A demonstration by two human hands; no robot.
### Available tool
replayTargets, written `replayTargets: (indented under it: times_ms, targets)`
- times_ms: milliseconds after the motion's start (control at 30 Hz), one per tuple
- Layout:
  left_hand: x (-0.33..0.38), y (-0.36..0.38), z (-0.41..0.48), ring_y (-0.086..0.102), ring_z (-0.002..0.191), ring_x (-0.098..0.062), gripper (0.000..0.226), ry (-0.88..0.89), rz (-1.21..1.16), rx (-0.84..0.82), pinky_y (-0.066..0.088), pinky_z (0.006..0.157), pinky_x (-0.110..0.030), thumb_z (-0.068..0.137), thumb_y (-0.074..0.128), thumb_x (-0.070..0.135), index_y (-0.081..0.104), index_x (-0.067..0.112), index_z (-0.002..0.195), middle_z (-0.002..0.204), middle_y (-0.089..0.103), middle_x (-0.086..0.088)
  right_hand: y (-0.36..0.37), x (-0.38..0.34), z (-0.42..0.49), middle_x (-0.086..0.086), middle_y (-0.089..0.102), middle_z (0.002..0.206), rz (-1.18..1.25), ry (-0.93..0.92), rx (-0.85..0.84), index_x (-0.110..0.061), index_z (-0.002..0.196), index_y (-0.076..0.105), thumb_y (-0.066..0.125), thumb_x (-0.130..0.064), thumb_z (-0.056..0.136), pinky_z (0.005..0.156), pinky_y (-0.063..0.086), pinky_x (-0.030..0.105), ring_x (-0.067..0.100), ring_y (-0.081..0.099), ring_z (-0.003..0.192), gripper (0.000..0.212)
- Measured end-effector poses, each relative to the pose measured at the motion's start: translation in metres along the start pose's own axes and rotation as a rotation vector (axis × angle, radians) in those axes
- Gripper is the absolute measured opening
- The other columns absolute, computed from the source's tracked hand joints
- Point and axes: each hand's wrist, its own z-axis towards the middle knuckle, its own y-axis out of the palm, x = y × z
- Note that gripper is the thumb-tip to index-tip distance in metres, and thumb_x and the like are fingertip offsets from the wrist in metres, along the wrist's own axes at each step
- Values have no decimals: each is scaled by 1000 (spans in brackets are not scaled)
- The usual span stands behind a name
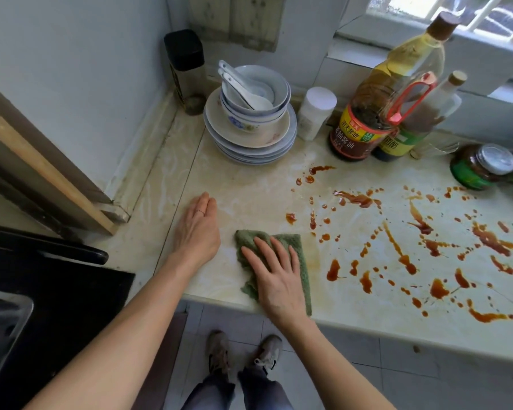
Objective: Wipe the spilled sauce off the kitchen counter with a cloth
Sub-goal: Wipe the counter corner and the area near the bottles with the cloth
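A green cloth (301, 258) lies flat on the pale marble counter (243, 184) near its front edge. My right hand (274, 278) presses on the cloth with straight, spread fingers. My left hand (197, 227) rests flat on the bare counter just left of the cloth, fingers together. Brown sauce (421, 241) is splashed in streaks and drops over the counter to the right of the cloth, reaching the right edge of view. A faint yellowish smear runs along the cloth's right side.
A stack of plates and bowls with spoons (251, 113) stands at the back. A white jar (316, 112), soy sauce bottles (367, 125) and a green-labelled jar (480, 167) line the back right. A dark canister (187, 66) fills the corner. A black stove (42, 279) sits left.
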Motion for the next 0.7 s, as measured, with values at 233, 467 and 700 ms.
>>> replayTargets:
  times_ms: [233,467,700]
  targets:
    - [15,10,-14,-1,145,-16,61,93,-42,24,5,119,-31,93,25,-1,6,14,150,159,-1,-1,-7,35,5,4,50,144,2,242,142,-28,137,53,44,-15,88,109,27,55,30,35,134,52]
    - [27,25,-15,6,146,-19,60,159,-32,56,12,118,-33,90,32,2,19,14,148,158,8,-3,-2,16,-2,-1,48,147,-7,-2,53,-31,140,50,43,-21,92,112,28,52,29,40,135,50]
    - [24,29,-17,4,146,-19,71,180,-12,52,10,118,-33,84,32,-8,16,16,149,159,5,-2,-6,35,4,2,48,143,-14,340,134,-26,135,53,47,-17,86,109,27,55,30,37,134,50]
